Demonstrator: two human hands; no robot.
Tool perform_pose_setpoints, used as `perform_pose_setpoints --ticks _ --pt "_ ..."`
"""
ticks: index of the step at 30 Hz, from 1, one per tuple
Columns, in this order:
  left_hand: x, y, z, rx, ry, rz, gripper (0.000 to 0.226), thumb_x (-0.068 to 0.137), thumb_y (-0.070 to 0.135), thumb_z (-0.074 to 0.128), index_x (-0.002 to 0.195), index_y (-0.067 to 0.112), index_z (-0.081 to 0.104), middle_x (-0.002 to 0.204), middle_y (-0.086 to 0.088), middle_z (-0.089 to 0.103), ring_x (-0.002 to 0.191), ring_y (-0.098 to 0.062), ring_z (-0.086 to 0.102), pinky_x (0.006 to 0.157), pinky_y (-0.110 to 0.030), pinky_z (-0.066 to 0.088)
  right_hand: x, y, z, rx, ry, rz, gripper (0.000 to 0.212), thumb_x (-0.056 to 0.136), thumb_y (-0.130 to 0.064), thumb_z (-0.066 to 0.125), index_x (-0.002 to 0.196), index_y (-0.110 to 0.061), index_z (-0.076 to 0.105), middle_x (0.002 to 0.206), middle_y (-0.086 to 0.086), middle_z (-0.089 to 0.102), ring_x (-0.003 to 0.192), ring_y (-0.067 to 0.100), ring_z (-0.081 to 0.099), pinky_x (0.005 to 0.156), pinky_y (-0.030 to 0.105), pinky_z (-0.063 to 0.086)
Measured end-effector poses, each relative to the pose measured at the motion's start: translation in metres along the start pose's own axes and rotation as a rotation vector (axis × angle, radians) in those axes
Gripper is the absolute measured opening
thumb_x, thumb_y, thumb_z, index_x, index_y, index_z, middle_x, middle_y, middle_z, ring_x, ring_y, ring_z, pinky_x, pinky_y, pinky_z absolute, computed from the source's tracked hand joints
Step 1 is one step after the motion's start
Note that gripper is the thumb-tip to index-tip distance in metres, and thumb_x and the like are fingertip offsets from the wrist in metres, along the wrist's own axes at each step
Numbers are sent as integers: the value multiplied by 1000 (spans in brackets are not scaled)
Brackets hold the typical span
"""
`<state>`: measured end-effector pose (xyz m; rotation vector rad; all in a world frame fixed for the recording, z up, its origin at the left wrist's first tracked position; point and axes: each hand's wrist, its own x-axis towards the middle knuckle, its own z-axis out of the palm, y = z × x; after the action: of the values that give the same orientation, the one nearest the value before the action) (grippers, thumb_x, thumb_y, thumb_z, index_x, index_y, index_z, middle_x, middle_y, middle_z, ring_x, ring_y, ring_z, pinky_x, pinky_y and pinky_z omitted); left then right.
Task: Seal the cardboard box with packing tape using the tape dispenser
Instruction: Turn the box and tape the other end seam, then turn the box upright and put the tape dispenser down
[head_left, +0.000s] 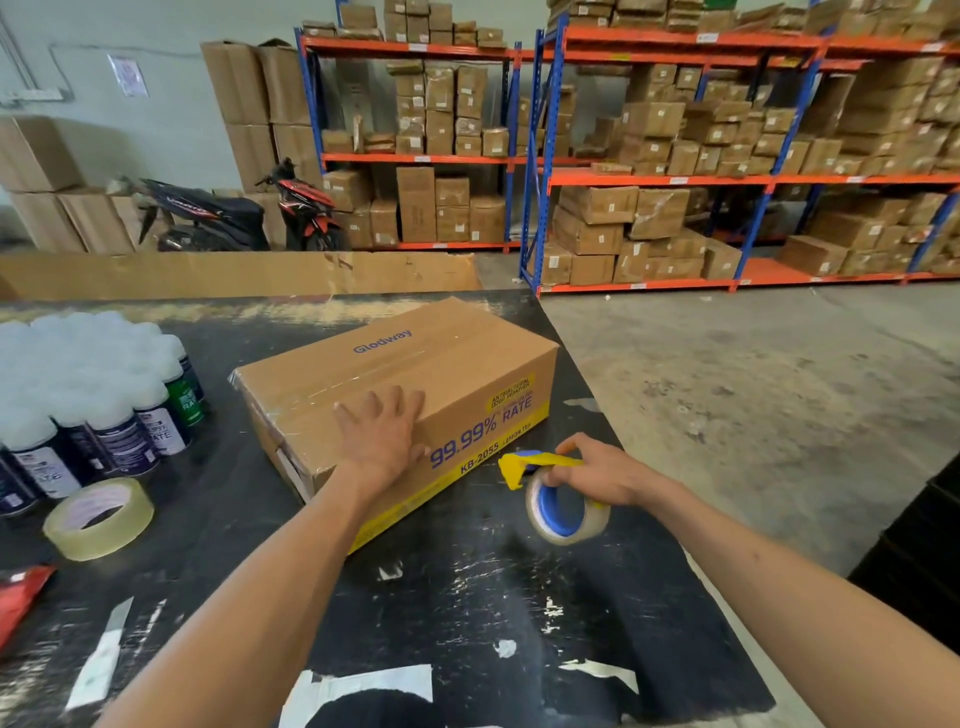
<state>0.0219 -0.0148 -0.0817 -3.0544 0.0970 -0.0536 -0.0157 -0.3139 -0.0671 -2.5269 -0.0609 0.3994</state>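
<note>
A closed brown cardboard box (415, 364) with blue and yellow print lies on the black table (467, 597), clear tape running along its top seam. My left hand (382, 436) rests flat with spread fingers on the box's near top edge. Just right of the box, my right hand (597, 475) grips a yellow and blue tape dispenser (535, 467) that carries a roll of clear tape (563, 512). The dispenser hangs slightly above the table, apart from the box.
A spare roll of clear tape (98, 517) lies at the left. Behind it stand several spray cans (104, 395) with white caps. A box cutter (101, 660) and a red packet (21, 597) lie near the front left. The table's right edge drops to concrete floor.
</note>
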Motion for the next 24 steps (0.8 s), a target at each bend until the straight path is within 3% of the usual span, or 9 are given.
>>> perform_pose_setpoints --ticks 6,9,11,14,16,17,19,21,24 --pt "7 -35 -6 -39 -29 143 79 96 47 56 159 32 10 167 4 15 148 -38 21 121 -56 17 0 -3 -7 45 -15 -45 53 80 -55 67 124 -27 54 121 -4 60 108 15 58 88 35 49" --pt "6 -77 -23 -206 -162 151 75 90 23 66 156 24 30 163 5 29 147 -33 30 119 -35 20 1 -5 -18 109 30 -74 45 78 -56 69 115 -32 59 115 -7 63 102 10 61 90 36 51" --pt "9 -87 -42 -279 -192 65 56 86 11 61 141 18 57 150 2 51 135 -26 49 112 -28 30 1 -6 -29 138 64 -98 44 77 -56 70 113 -33 60 116 -9 63 101 8 61 90 35 51" --pt "21 -64 -75 -126 -102 37 34 86 26 55 112 15 73 122 -10 72 103 -27 65 101 -38 49 -1 -7 -44 189 101 -109 45 72 -58 71 111 -36 61 119 -11 63 104 8 62 94 40 51" --pt "27 -27 -74 -47 -84 107 59 91 54 48 136 17 57 143 -14 56 124 -31 55 113 -50 37 -3 -9 -51 213 123 -109 40 76 -54 71 110 -36 62 111 -9 66 100 9 63 84 35 52" --pt "27 -5 -65 -73 -112 129 76 90 68 38 150 21 39 157 -14 39 140 -33 40 117 -58 23 -5 -10 -54 220 139 -112 37 78 -51 71 111 -36 62 110 -9 66 101 8 62 78 31 49" --pt "23 37 -39 -98 -147 144 94 82 86 16 159 32 12 167 -11 12 151 -39 14 116 -66 6 -6 -8 -59 224 166 -139 36 81 -45 70 115 -39 63 113 -15 64 103 5 59 74 25 42" --pt "21 55 -13 -48 -59 116 92 80 88 9 158 38 5 168 -11 6 151 -44 8 116 -68 4 -6 -5 -65 228 188 -154 35 83 -41 70 117 -42 65 114 -21 63 104 1 57 75 22 40" --pt "25 38 -12 -41 -26 217 72 94 73 18 158 41 8 168 -7 10 151 -43 10 119 -64 10 0 4 -72 274 266 -128 36 77 -41 72 113 -43 69 114 -20 66 105 3 59 83 26 44"
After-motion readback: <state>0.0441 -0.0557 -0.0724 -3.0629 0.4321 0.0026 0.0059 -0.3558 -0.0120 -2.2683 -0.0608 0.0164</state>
